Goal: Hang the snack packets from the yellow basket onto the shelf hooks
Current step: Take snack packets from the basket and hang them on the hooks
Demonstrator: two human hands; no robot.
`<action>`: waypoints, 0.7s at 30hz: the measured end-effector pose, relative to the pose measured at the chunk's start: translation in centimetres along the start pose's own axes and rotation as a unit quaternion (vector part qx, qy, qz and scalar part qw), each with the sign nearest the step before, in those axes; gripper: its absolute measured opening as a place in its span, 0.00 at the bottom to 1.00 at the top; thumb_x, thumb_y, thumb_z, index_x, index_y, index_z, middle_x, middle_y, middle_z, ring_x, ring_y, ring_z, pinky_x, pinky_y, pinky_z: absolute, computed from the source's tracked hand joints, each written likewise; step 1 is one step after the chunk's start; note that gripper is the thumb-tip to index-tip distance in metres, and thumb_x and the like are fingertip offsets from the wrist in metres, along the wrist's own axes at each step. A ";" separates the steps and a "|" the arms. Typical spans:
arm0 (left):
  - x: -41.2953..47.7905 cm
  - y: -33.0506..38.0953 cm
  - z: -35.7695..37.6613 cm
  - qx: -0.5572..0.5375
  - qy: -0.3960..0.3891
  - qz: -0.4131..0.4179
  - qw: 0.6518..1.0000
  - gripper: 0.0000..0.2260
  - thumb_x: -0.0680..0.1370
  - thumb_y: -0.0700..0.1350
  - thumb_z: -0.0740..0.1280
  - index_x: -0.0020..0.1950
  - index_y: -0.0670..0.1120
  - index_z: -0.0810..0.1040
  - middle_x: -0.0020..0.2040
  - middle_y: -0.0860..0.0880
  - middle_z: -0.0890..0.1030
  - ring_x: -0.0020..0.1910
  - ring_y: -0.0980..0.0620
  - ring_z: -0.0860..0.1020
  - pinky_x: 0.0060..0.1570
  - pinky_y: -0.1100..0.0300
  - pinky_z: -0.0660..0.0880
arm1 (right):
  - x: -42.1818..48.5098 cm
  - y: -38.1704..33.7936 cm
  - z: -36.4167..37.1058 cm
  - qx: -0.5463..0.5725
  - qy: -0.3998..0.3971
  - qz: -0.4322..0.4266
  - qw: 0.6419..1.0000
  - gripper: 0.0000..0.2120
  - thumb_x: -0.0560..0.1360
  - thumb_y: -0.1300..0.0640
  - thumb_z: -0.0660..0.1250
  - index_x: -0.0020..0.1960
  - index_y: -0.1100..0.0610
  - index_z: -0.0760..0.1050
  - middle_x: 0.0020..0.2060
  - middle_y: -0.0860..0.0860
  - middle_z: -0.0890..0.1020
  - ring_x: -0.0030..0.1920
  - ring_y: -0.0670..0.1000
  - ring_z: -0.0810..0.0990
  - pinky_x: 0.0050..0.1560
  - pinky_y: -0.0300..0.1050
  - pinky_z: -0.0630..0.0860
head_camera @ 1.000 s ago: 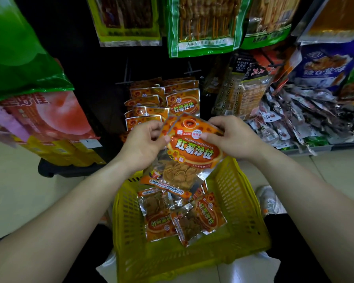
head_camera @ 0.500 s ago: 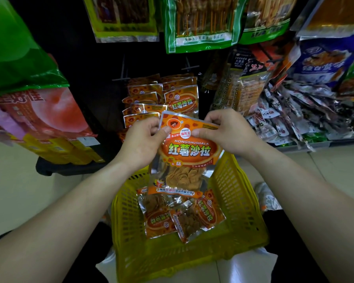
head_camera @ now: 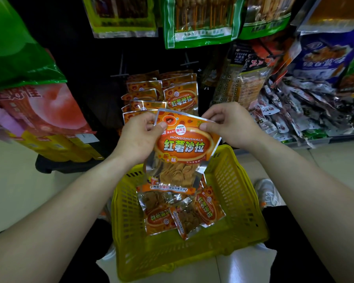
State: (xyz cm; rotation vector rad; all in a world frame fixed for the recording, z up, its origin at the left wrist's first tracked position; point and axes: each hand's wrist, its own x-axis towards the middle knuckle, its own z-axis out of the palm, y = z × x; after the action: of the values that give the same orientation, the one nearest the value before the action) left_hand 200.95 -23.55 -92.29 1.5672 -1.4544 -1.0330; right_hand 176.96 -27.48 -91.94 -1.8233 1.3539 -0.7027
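Note:
An orange snack packet (head_camera: 182, 152) hangs upright above the yellow basket (head_camera: 239, 193). My left hand (head_camera: 139, 137) pinches its top left corner, and my right hand (head_camera: 231, 123) pinches its top right edge. More orange packets (head_camera: 182, 213) lie in the bottom of the basket. Behind my hands, matching orange packets (head_camera: 180, 97) hang in rows on the dark shelf hooks (head_camera: 189, 62).
Green skewer packs (head_camera: 200, 21) hang above. A heap of small dark sachets (head_camera: 307, 111) fills a tray at the right. Red and green bags (head_camera: 35, 107) hang at the left. A grey shoe (head_camera: 266, 193) stands beside the basket on the pale floor.
The packet has turned from tilted to upright and flat, facing me. Both hands shifted to its top corners and stayed just in front of the hanging orange packets.

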 end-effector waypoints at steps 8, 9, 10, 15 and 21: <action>0.4 -0.3 -0.5 0.026 0.014 -0.013 0.999 0.07 0.81 0.49 0.67 0.57 0.50 0.81 0.52 0.49 0.85 0.51 0.51 0.84 0.48 0.56 0.82 | 0.2 0.8 -0.6 0.000 -0.002 0.007 1.000 0.05 0.74 0.59 0.73 0.45 0.49 0.81 0.34 0.45 0.84 0.35 0.46 0.84 0.36 0.46 0.82; 0.4 -0.4 -0.5 0.026 0.015 -0.015 0.999 0.07 0.82 0.49 0.67 0.57 0.50 0.81 0.52 0.49 0.86 0.51 0.52 0.84 0.45 0.60 0.82 | 0.2 0.8 -0.6 -0.003 -0.004 0.007 1.000 0.05 0.75 0.60 0.73 0.45 0.50 0.81 0.34 0.45 0.84 0.35 0.46 0.84 0.36 0.47 0.82; 0.4 -0.4 -0.4 0.023 0.016 -0.014 1.000 0.06 0.82 0.49 0.67 0.56 0.51 0.81 0.51 0.50 0.86 0.50 0.53 0.84 0.42 0.65 0.80 | 0.2 0.9 -0.5 -0.004 -0.006 0.008 1.000 0.05 0.75 0.60 0.73 0.46 0.50 0.81 0.34 0.45 0.84 0.35 0.47 0.83 0.36 0.49 0.83; 0.1 -0.2 -0.3 0.015 0.020 -0.012 1.000 0.04 0.82 0.50 0.66 0.54 0.54 0.80 0.50 0.52 0.85 0.47 0.58 0.84 0.34 0.74 0.76 | 0.2 0.9 -0.4 -0.008 -0.021 0.004 1.000 0.05 0.76 0.58 0.70 0.47 0.47 0.81 0.34 0.45 0.83 0.33 0.45 0.82 0.34 0.50 0.81; 0.2 -0.3 -0.2 0.016 0.018 -0.012 1.000 0.08 0.82 0.51 0.65 0.57 0.51 0.81 0.50 0.52 0.85 0.46 0.57 0.84 0.35 0.71 0.77 | 0.2 0.8 -0.5 -0.018 -0.023 0.009 1.000 0.04 0.76 0.57 0.70 0.47 0.48 0.80 0.34 0.43 0.82 0.36 0.46 0.82 0.38 0.54 0.82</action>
State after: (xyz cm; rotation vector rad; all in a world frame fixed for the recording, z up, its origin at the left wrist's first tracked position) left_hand 201.29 -23.71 -92.52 1.6208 -1.4378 -0.9946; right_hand 176.20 -27.92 -92.34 -1.8418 1.3594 -0.6259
